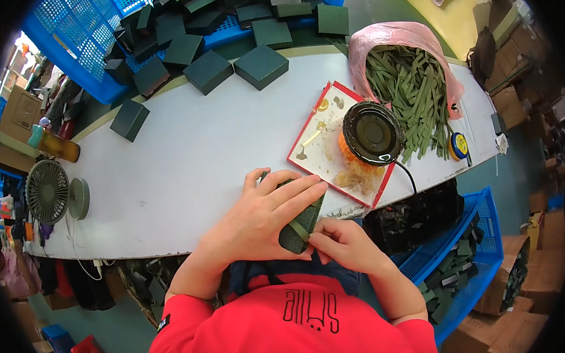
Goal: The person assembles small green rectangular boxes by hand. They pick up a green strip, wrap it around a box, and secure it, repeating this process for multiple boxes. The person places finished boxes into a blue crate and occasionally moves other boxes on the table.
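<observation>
A small dark green box (291, 241) is held tilted at the table's near edge, close to my body. My left hand (263, 209) is closed round it, its fingers lying across the top. Over one end of the box runs a flat olive-green ribbon (299, 230). My right hand (346, 242) pinches at the box's right edge, thumb and forefinger together where the ribbon ends. The ribbon's tip and the underside of the box are hidden.
A round black pot (373, 133) with brown liquid stands on a red-edged board (311, 123). Behind it, a pink bag (398, 32) spills green ribbon strips (415, 87). Several dark green boxes (261, 67) lie by a blue crate (72, 50). A fan (47, 191) stands left.
</observation>
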`<state>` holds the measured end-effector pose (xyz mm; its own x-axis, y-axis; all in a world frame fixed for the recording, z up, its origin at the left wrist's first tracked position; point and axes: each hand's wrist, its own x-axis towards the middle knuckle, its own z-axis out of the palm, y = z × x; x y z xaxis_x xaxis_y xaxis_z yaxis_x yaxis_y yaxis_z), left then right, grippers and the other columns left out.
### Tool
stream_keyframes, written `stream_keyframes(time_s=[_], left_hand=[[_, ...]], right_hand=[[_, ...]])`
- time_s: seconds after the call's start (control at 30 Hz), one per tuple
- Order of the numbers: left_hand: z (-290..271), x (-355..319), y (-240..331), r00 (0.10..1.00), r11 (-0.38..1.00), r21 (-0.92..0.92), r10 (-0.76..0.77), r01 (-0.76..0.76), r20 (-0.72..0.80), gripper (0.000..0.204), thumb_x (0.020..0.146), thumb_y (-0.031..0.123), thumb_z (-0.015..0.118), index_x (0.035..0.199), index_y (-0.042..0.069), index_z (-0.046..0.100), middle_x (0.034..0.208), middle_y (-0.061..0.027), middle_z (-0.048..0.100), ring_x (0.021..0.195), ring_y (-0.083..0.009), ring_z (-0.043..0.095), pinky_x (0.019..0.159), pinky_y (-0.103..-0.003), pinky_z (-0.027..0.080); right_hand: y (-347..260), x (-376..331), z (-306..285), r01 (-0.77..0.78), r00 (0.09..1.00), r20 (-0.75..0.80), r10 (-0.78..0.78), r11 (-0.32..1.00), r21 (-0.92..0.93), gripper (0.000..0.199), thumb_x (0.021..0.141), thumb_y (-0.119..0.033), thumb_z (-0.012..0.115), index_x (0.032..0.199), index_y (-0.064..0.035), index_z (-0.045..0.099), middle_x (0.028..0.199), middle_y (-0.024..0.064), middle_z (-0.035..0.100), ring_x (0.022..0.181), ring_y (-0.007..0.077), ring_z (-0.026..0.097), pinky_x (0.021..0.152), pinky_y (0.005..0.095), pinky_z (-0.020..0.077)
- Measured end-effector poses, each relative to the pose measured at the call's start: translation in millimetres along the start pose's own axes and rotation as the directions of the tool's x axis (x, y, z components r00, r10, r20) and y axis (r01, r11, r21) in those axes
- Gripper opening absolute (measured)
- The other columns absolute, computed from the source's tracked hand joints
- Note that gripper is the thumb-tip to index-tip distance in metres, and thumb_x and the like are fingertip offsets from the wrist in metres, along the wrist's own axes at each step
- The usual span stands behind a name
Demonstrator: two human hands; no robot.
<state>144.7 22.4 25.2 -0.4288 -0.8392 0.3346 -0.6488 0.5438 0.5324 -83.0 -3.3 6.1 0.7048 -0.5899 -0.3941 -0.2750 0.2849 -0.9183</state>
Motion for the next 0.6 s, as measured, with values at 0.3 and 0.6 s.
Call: stream_keyframes(time_s=[0.3, 0.6], left_hand=[[3, 5, 7, 0.999, 0.997, 0.068, 0.021, -0.023, 0.026, 0.094, 0.063, 0.049, 0.089, 0.140, 0.010, 0.055, 0.143, -0.0090, 0.056, 0.128, -0.0305, 0.052, 0.109, -0.056, 0.031], [1, 1, 3, 1.000, 0.998, 0.057, -0.010, 0.012, -0.029, 0.095, 0.063, 0.050, 0.089, 0.141, 0.009, 0.054, 0.144, -0.0092, 0.055, 0.129, -0.0305, 0.050, 0.109, -0.057, 0.031]], right_hand=[[14, -1, 8, 0.046, 0.981, -0.185, -0.058, 0.997, -0.067, 0.026, 0.100, -0.018, 0.062, 0.081, 0.0004, 0.062, 0.066, 0.0039, 0.065, 0.054, 0.0077, 0.056, 0.051, 0.0255, 0.0442], [0, -3, 8, 0.087, 0.981, -0.158, -0.108, 0.987, -0.134, 0.023, 0.101, -0.016, 0.060, 0.090, 0.0031, 0.066, 0.074, 0.0067, 0.068, 0.060, 0.0081, 0.060, 0.055, 0.0251, 0.0481]])
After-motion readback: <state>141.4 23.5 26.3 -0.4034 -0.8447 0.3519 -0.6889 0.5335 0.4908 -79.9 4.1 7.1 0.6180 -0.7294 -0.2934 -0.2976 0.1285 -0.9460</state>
